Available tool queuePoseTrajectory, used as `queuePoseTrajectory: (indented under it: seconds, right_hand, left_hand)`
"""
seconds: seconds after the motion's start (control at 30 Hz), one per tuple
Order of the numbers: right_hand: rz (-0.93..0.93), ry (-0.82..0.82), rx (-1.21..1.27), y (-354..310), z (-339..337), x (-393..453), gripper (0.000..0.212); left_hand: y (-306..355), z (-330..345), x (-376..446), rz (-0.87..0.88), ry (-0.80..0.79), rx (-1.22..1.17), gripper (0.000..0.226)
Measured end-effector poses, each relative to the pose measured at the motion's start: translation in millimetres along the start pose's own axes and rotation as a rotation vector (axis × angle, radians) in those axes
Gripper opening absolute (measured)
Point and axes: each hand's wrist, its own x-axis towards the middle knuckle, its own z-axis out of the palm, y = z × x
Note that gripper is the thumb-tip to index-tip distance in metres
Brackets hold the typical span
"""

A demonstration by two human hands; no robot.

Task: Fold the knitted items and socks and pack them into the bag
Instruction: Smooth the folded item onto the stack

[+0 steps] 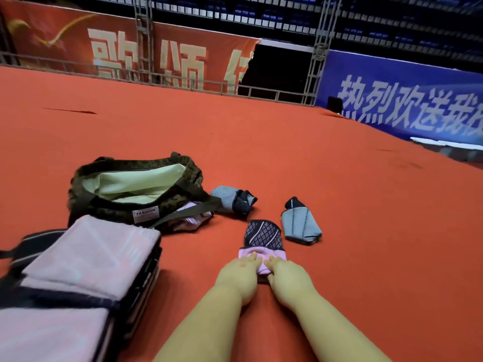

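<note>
A black patterned sock with a pink cuff lies on the red carpet in front of me. My left hand and my right hand both pinch its pink cuff, side by side. Two folded grey-and-black socks lie beyond, one beside the bag and one to the right. The dark green camouflage bag stands open at the left, showing a pale lining. A pink striped item lies under its strap. A stack of folded pink and dark knitted items sits at the near left.
Red carpet stretches out all around. A metal railing with a red banner and a blue banner borders the far side. Dark seating rises behind them.
</note>
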Motion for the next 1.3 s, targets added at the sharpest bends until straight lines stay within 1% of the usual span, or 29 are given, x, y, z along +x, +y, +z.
queuePoseTrajectory:
  seconds: [0.1, 0.2, 0.23, 0.33, 0.43, 0.57, 0.67, 0.7, 0.77, 0.8, 0.83, 0.87, 0.9, 0.93, 1.0, 1.03, 1.07, 1.1, 1.13, 1.17, 1.2, 1.23, 1.27, 1.3]
  right_hand:
    - [-0.074, 0.041, -0.005, -15.1, 0.8, -56.7, 0.039]
    - [0.010, 0.003, 0.119, -27.3, 9.0, -106.6, 0.039]
    - [0.030, -0.012, 0.110, -31.5, 11.1, -122.8, 0.039]
    - [0.037, -0.031, 0.052, -36.9, 26.1, -163.6, 0.039]
    - [0.067, -0.009, -0.085, -46.1, 39.2, -193.0, 0.038]
    - [-0.006, -0.030, -0.263, -60.2, 48.8, -227.0, 0.038]
    - [-0.035, -0.067, -0.318, -74.5, 45.5, -244.4, 0.035]
    - [-0.031, -0.099, -0.279, -77.2, 39.7, -246.0, 0.033]
    - [-0.004, -0.155, -0.112, -76.8, 25.5, -243.2, 0.033]
    - [0.024, -0.138, 0.017, -73.6, 17.6, -239.3, 0.036]
    - [0.076, -0.101, 0.164, -68.7, 10.4, -233.5, 0.039]
    - [0.130, -0.024, 0.296, -63.9, 4.1, -226.4, 0.043]
    - [0.191, 0.044, 0.370, -59.0, 0.9, -217.7, 0.047]
    - [0.231, 0.095, 0.400, -55.7, -1.8, -209.2, 0.052]
    - [0.300, 0.083, 0.406, -51.4, -0.6, -192.9, 0.062]
    - [0.345, 0.049, 0.429, -51.2, 1.5, -184.5, 0.068]
    - [0.378, 0.031, 0.475, -53.0, 2.1, -178.7, 0.073]
    - [0.416, 0.017, 0.538, -53.9, 3.4, -173.5, 0.077]
    - [0.446, 0.019, 0.607, -54.8, 2.3, -170.9, 0.076]
    - [0.474, 0.008, 0.698, -55.0, 0.3, -168.8, 0.067]
    - [0.489, -0.023, 0.785, -55.4, -3.3, -168.9, 0.053]
    - [0.502, -0.082, 0.873, -55.5, -7.3, -170.2, 0.041]
    - [0.500, -0.151, 0.960, -55.0, -11.7, -172.1, 0.034]
    - [0.472, -0.212, 1.058, -52.8, -15.0, -173.1, 0.035]
  left_hand:
    - [11.2, 7.7, -48.6, 0.002, -0.006, 0.001, 0.049]
    - [20.3, 15.3, -96.9, 0.014, 0.014, 0.002, 0.047]
    - [22.7, 17.3, -111.1, 0.021, 0.020, 0.011, 0.047]
    - [30.8, 21.3, -154.0, 0.046, 0.028, 0.018, 0.047]
    - [28.4, 31.2, -189.6, 0.064, 0.055, -0.061, 0.046]
    - [20.2, 44.6, -231.9, 0.097, 0.091, -0.142, 0.046]
    - [15.1, 43.4, -246.7, 0.149, 0.076, -0.172, 0.045]
    - [13.7, 40.7, -247.7, 0.155, 0.050, -0.232, 0.045]
    - [12.0, 34.2, -247.3, 0.087, 0.018, -0.504, 0.045]
    - [12.3, 29.6, -246.3, 0.013, 0.046, -0.648, 0.043]
    - [12.5, 25.2, -243.9, -0.078, 0.110, -0.735, 0.041]
    - [13.2, 21.3, -241.1, -0.170, 0.181, -0.758, 0.038]
    - [14.4, 18.2, -238.5, -0.259, 0.228, -0.725, 0.038]
    - [16.1, 16.1, -235.6, -0.337, 0.231, -0.659, 0.043]
    - [20.3, 13.2, -229.3, -0.438, 0.134, -0.466, 0.055]
    - [23.1, 12.4, -225.5, -0.469, 0.082, -0.404, 0.061]
    - [25.4, 12.6, -222.0, -0.479, 0.048, -0.382, 0.065]
    - [27.2, 13.0, -219.1, -0.473, 0.027, -0.397, 0.063]
    - [29.5, 12.7, -217.4, -0.450, 0.024, -0.446, 0.053]
    - [31.0, 12.7, -216.0, -0.399, 0.046, -0.526, 0.036]
    - [31.3, 12.9, -215.6, -0.335, 0.080, -0.624, 0.020]
    - [31.1, 13.4, -215.6, -0.273, 0.119, -0.722, 0.013]
    - [30.2, 12.5, -217.0, -0.214, 0.164, -0.797, 0.012]
    - [28.1, 11.0, -218.1, -0.162, 0.214, -0.841, 0.013]
